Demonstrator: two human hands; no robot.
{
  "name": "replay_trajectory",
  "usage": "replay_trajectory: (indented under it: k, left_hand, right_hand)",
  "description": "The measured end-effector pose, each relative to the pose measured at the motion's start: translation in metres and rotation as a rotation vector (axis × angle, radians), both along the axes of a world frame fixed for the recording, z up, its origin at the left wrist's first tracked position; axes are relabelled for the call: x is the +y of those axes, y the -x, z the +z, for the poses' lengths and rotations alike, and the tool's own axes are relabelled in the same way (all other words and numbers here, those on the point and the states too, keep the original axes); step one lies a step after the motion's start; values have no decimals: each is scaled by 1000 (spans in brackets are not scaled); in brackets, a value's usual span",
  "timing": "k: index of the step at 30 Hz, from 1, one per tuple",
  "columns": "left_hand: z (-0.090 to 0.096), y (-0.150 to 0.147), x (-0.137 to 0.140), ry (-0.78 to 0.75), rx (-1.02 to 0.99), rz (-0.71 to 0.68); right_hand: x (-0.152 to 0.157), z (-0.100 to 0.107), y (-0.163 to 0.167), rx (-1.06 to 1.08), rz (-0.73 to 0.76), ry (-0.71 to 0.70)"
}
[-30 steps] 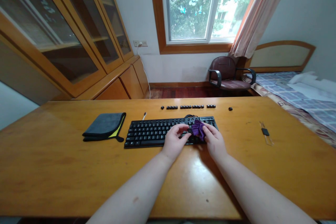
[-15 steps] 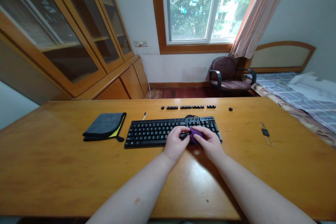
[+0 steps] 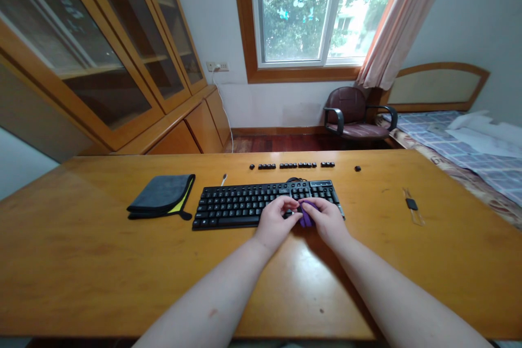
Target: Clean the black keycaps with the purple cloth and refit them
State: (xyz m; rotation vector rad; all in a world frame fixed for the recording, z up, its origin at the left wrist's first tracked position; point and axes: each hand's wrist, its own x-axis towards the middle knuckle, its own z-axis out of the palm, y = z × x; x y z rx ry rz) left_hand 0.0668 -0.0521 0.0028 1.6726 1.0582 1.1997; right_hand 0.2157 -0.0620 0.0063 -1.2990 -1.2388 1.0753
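My left hand (image 3: pixel 276 222) is closed, thumb and fingers pinching a small dark piece that looks like a keycap (image 3: pixel 299 209), largely covered by the fingers. Pressed between the fingers of my right hand (image 3: pixel 328 223) is a crumpled purple cloth (image 3: pixel 306 218), touching the piece. Both hands meet over the front right part of a black keyboard (image 3: pixel 232 207), hiding some of its keys. Behind the keyboard, several loose black keycaps (image 3: pixel 289 166) stand in a row near the desk's far edge, with a single one (image 3: pixel 358 168) farther right.
A folded grey cloth with yellow lining (image 3: pixel 159 191) lies left of the keyboard. Behind the keyboard is a small white stick with a dark tip (image 3: pixel 224 179). A wire keycap puller (image 3: pixel 411 204) rests at right on the wooden desk (image 3: pixel 122 272). A chair (image 3: pixel 354 111) stands beyond.
The purple cloth has shifted and been refolded in my right fingers, now hanging slightly lower. My left fingers have moved slightly to the right. The keyboard and loose keycaps stay put.
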Motion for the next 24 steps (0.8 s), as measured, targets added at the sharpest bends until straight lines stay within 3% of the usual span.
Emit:
replay_trajectory:
  k: [4,8,12,17,24]
  left_hand:
    - [-2,-1,2,40,-44,7]
    - [5,3,-1,-92,126,17]
    - [10,4,-5,-157,207,-8]
    - [6,0,-3,-26,51,-14]
    - [3,1,2,34,-166,23]
  right_hand:
    - [-1,0,3,17,-14,2]
    - [-3,2,3,-138,42,-84]
    - [-1,-1,0,-138,17,-56]
    - [0,-3,0,-79,-34,-34]
    - [0,-1,-3,68,-132,-69]
